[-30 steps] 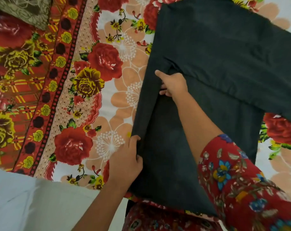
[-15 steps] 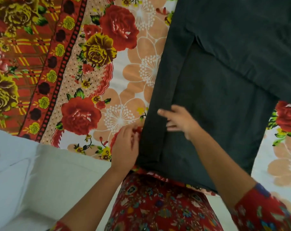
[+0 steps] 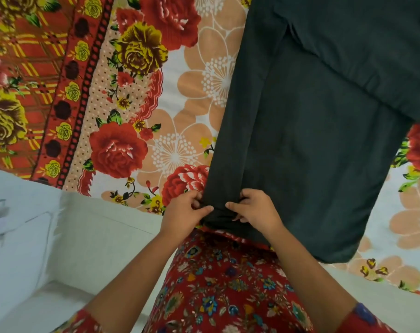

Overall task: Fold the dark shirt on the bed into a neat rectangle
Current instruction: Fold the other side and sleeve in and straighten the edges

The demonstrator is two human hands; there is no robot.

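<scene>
right hand (image 3: 257,209) moved to hem (near corner) | dark shirt (image 3: 312,145) | floral bedsheet (image 3: 175,111)

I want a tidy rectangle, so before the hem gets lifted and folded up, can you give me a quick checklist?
1. Left hand pinching the near hem corner of the dark shirt: ok.
2. Right hand gripping the hem beside it: ok.
3. Left side panel folded in with a straight edge: ok.
4. Fabric smooth at the hem: not ok, bunched between the hands.
5. Far end of shirt flat: cannot tell, out of view.
6. Bedsheet flat beside the shirt: ok.
</scene>
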